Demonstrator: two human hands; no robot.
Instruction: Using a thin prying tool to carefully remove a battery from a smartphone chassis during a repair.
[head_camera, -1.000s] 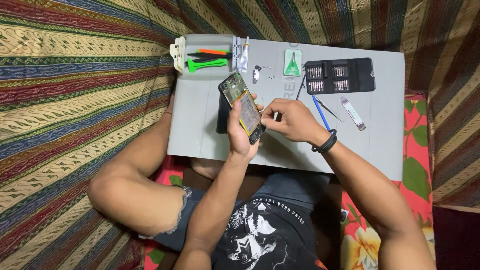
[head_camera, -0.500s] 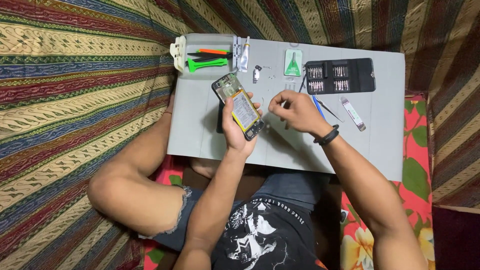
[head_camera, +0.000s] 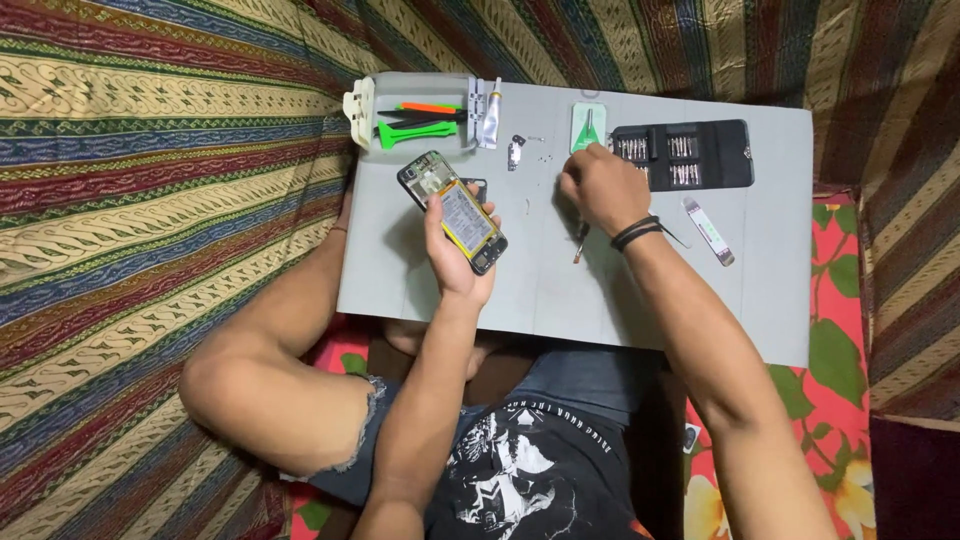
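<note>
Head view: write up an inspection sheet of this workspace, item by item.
Surface: grey mat, laid over the lap.
Job's things: opened phone, back off, insides showing.
Clutter: black bit case; green pry tool and orange tool in a pale tray; tube; green card; small strip tool.
Grippers: left hand holds the phone; right hand grips a thin dark tool near the bit case.
Cables: nothing seen.
Surroundings: striped patterned cloth; red floral cloth.
</note>
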